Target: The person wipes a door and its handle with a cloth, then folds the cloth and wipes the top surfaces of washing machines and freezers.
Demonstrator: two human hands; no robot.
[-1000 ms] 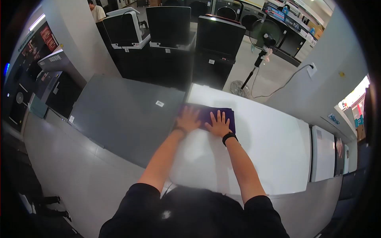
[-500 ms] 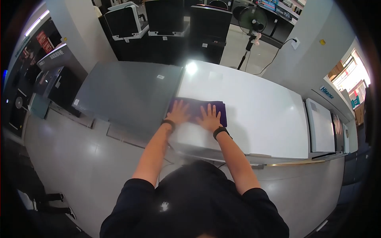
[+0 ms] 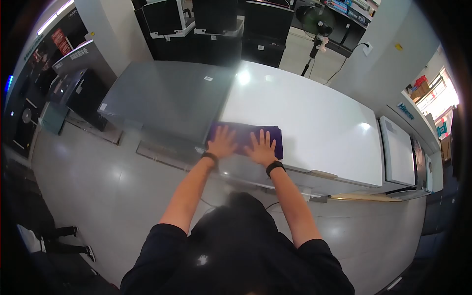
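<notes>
purple cloth lies flat near the centre of the frame, on the near left corner of a white appliance top, its left end by the seam with a dark grey appliance top. both hands rest on it, open and palm down. the left hand has its fingers spread over the left part of the cloth, pointing toward the top of the frame. the right hand lies just beside it, fingers also spread, and a strip of cloth shows between the two. neither hand is gripping anything. the right end of the cloth sticks out past the right hand, its edge looking folded. each wrist wears a dark band, and the forearms reach up from black sleeves at the bottom of the frame.

the white top stretches to the right of the frame, with a bright reflection near its upper left corner. the grey top fills the upper left middle and carries small white labels. a standing fan is at the upper right, near a pale pillar. at the lower left edge, another person's legs show.
</notes>
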